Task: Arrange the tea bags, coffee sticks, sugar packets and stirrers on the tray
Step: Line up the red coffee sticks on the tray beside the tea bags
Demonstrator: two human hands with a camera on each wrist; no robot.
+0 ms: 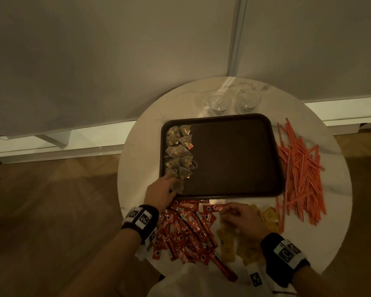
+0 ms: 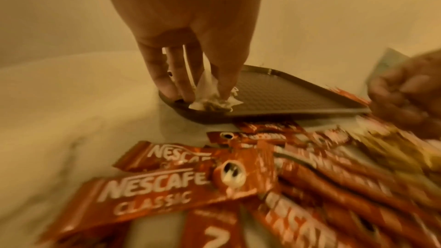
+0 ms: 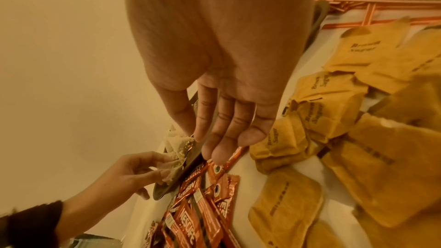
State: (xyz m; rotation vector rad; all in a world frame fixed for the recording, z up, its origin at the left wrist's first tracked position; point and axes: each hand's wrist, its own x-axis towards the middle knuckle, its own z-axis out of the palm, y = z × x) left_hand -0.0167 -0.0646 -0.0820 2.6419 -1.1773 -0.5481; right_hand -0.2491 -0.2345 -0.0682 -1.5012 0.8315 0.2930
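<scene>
A dark brown tray (image 1: 234,159) lies mid-table, with several pyramid tea bags (image 1: 179,151) lined down its left side. My left hand (image 1: 172,183) is at the tray's near left corner and pinches one tea bag (image 2: 210,93) against the tray floor (image 2: 274,97). Red Nescafe coffee sticks (image 1: 186,232) lie heaped in front of the tray, with yellow-brown sugar packets (image 1: 229,243) to their right. My right hand (image 1: 225,212) hovers over the sticks, fingers relaxed and holding nothing (image 3: 207,148). Orange stirrers (image 1: 300,174) are piled right of the tray.
Two empty glasses (image 1: 220,102) (image 1: 248,100) stand behind the tray near the wall. The round white table (image 1: 330,221) has bare marble at its right and left rims. Something white and crumpled (image 1: 191,281) lies at the near edge.
</scene>
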